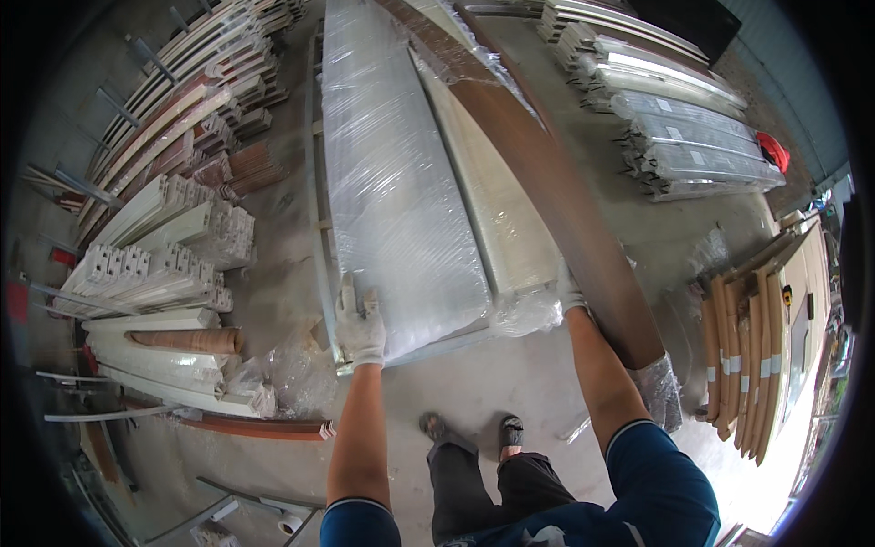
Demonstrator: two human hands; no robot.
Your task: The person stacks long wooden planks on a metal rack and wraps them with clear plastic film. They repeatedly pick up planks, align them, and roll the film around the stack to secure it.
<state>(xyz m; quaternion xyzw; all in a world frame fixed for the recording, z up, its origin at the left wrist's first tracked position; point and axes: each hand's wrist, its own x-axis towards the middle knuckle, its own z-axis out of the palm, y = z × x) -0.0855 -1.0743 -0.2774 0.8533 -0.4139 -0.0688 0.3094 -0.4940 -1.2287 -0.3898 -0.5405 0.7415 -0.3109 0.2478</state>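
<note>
A long grey-white panel (401,201), wrapped in clear plastic film, lies ahead of me on a low metal frame (326,264). My left hand (362,326), in a pale work glove, rests at its near left corner with the fingers apart and pointing forward. Beside that panel lies a cream panel (497,173), also wrapped, with film bunched up (526,313) at its near end. My right hand (570,290), gloved too, is at the cream panel's near right corner, against a long brown board (556,196). Its fingers are partly hidden there.
Racks of white and brown profiles (173,246) line the left side. Wrapped bundles of profiles (693,137) lie at the far right. Brown cardboard-wrapped pieces (743,365) lean upright at the right. Loose film (305,374) and a reddish-brown bar (260,427) lie on the floor at the left.
</note>
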